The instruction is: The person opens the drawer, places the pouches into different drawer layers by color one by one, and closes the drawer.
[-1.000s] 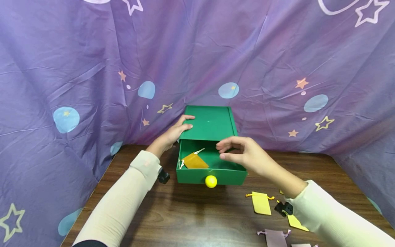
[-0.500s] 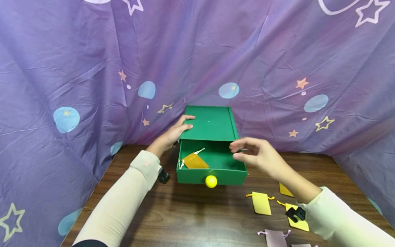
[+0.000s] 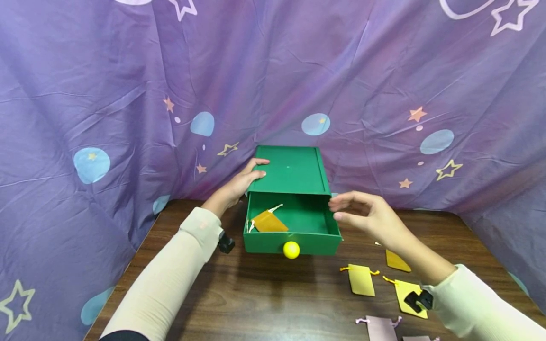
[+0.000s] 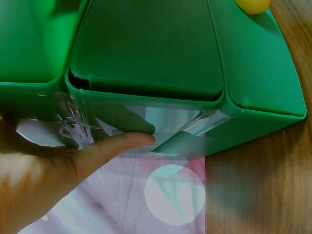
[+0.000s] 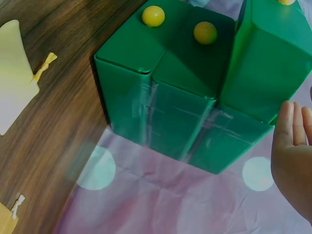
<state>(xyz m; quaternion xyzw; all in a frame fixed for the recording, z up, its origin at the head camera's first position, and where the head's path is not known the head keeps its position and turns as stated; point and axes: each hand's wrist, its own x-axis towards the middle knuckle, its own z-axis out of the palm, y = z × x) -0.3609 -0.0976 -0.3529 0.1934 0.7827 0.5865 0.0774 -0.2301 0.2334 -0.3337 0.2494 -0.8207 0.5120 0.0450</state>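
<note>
My left hand (image 3: 236,187) rests against the left side of a green drawer cabinet (image 3: 294,170), its fingertips at the top edge. In the left wrist view the thumb (image 4: 122,143) lies extended along the taped side wall. The top drawer (image 3: 258,244) is pulled out, with a yellow ball knob (image 3: 291,250) on its front. Inside it, at the left, lies an ochre drawstring pouch (image 3: 270,221) with white cords. My right hand (image 3: 371,215) holds nothing; its loosely bent fingers are near the drawer's right rim.
Two lower drawers, one with its knob (image 5: 205,33) in view, are closed. To the right on the wooden table (image 3: 273,303) lie two yellow pouches (image 3: 361,280), an ochre pouch (image 3: 397,261) and mauve pouches (image 3: 381,328). A purple curtain (image 3: 362,71) hangs behind.
My right hand has moved right, from over the open drawer to its right rim, uncovering more of the drawer and the pouches on the table. The left hand stays put.
</note>
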